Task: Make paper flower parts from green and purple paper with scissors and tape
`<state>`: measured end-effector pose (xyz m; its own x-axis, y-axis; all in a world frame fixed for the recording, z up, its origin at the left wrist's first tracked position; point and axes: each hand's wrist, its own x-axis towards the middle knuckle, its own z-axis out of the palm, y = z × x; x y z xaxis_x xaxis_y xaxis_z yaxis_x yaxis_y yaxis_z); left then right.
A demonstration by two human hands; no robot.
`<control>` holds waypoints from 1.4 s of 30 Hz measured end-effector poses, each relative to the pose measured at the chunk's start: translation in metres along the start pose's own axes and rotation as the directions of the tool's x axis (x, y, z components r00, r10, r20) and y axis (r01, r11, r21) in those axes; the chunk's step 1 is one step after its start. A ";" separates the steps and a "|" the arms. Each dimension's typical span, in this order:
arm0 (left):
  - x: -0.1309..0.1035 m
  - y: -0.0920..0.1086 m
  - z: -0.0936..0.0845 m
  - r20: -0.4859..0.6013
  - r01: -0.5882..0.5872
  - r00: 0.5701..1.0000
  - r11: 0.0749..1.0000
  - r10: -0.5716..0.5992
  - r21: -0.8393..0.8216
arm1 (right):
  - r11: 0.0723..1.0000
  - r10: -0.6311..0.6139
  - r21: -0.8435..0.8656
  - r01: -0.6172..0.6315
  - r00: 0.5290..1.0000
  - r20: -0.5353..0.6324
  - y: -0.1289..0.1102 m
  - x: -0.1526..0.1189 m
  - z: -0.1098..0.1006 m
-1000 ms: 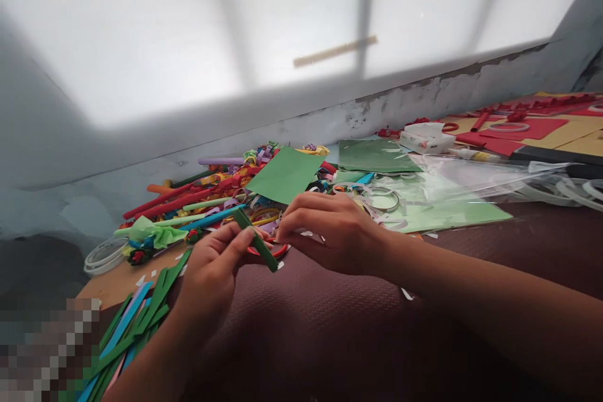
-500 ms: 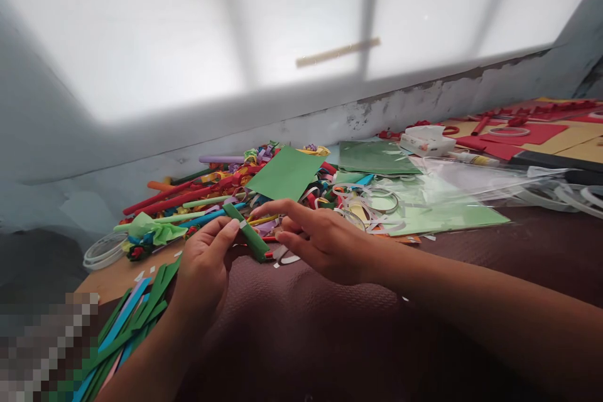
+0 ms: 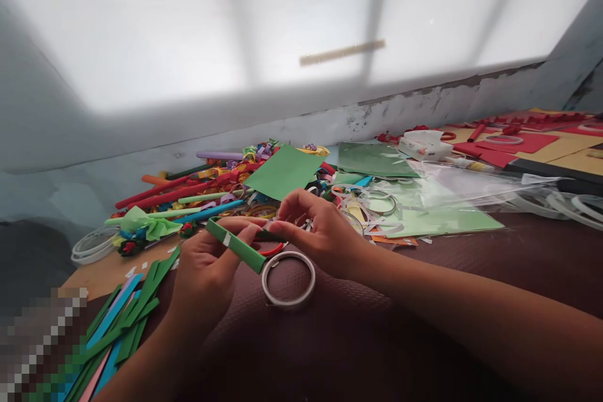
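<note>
A green paper strip (image 3: 242, 252), folded over and bearing a small white piece, is held between the fingers and thumb of my left hand (image 3: 207, 270). My right hand (image 3: 325, 235) is close beside it, thumb and forefinger pinched together near my left fingertips. What they pinch is hidden, though a dark green edge shows there. Just below the right fingers a white roll of tape (image 3: 264, 282) lies on the brown table cover. Part of a red ring (image 3: 273, 251) shows behind the strip.
Cut green and blue paper strips (image 3: 125, 326) lie at the left. Behind my hands is a heap of coloured paper pieces (image 3: 164, 191), topped by a green sheet (image 3: 285, 171). Pale green sheets (image 3: 452, 220), a tissue pack (image 3: 424, 146) and red paper (image 3: 532, 141) spread right.
My right fingers have closed into a pinch and come nearer my left hand. The green strip has turned and sits slightly left. The white tape roll now shows fully below the hands.
</note>
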<state>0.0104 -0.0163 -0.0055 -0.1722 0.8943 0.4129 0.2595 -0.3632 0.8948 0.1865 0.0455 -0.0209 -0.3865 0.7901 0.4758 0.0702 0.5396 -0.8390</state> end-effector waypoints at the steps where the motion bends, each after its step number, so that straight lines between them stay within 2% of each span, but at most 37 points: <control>1: -0.001 0.000 0.001 0.014 -0.013 1.000 1.000 0.013 0.028 | 0.999 -0.002 0.050 0.002 1.000 -0.004 0.001 0.000 0.001; 4: -0.002 -0.003 0.001 0.033 -0.021 0.999 0.985 0.015 0.169 | 0.985 -0.080 0.152 0.080 0.997 -0.009 0.003 0.001 0.000; 6: -0.002 -0.006 0.001 0.052 -0.057 0.998 0.948 0.043 0.313 | 0.979 -0.113 0.176 0.100 0.991 0.066 0.002 0.001 -0.001; 9: -0.002 -0.011 0.001 0.127 -0.146 0.987 0.863 0.096 0.483 | 0.985 -0.046 0.170 0.011 0.978 0.206 -0.001 -0.001 0.000; 12: -0.003 -0.011 0.001 0.191 -0.206 0.974 0.831 0.123 0.517 | 0.984 0.002 0.171 -0.042 0.974 0.227 0.000 -0.002 0.004; 16: -0.006 -0.008 0.003 0.237 -0.206 0.965 0.880 0.111 0.428 | 0.969 0.053 0.225 -0.103 0.974 0.218 0.003 0.000 0.005; 19: -0.006 -0.005 0.005 0.202 -0.071 0.979 0.981 0.034 0.179 | 0.955 0.038 0.285 -0.085 0.985 0.167 0.002 0.000 0.004; 22: -0.005 -0.005 0.006 0.097 0.095 0.991 0.995 -0.092 -0.028 | 0.959 0.003 0.283 -0.024 0.997 0.075 0.001 -0.001 0.004; 25: -0.003 -0.009 0.005 0.029 0.170 0.985 0.977 -0.167 -0.131 | 0.965 -0.148 0.223 0.139 0.989 0.025 0.003 -0.002 0.006; 27: -0.002 -0.011 0.003 0.013 0.190 0.982 0.970 -0.190 -0.153 | 0.952 -0.280 0.131 0.276 0.960 0.010 0.007 -0.002 0.006; 29: -0.002 -0.011 0.003 0.008 0.199 0.980 0.969 -0.200 -0.148 | 0.911 -0.413 0.001 0.413 0.911 0.000 0.010 -0.002 0.005; 33: -0.005 -0.006 0.007 -0.004 0.251 0.967 0.957 -0.254 -0.149 | 0.729 -0.642 -0.276 0.626 0.766 0.040 0.014 -0.002 0.001; 36: -0.006 0.001 0.011 0.002 0.305 0.951 0.937 -0.309 -0.169 | 0.623 -0.714 -0.356 0.697 0.692 0.105 0.014 -0.003 -0.002; 39: -0.006 0.006 0.014 0.009 0.315 0.949 0.942 -0.316 -0.114 | 0.571 -0.739 -0.384 0.725 0.659 0.145 0.015 -0.005 -0.002; 42: -0.006 0.008 0.013 0.008 0.318 0.948 0.947 -0.318 -0.043 | 0.582 -0.737 -0.356 0.731 0.659 0.148 0.016 -0.006 -0.001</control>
<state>0.0262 -0.0215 -0.0030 -0.2380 0.9656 0.1051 0.1501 -0.0704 0.9862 0.1905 0.0500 -0.0370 -0.4423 0.0801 0.8933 0.0861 0.9952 -0.0466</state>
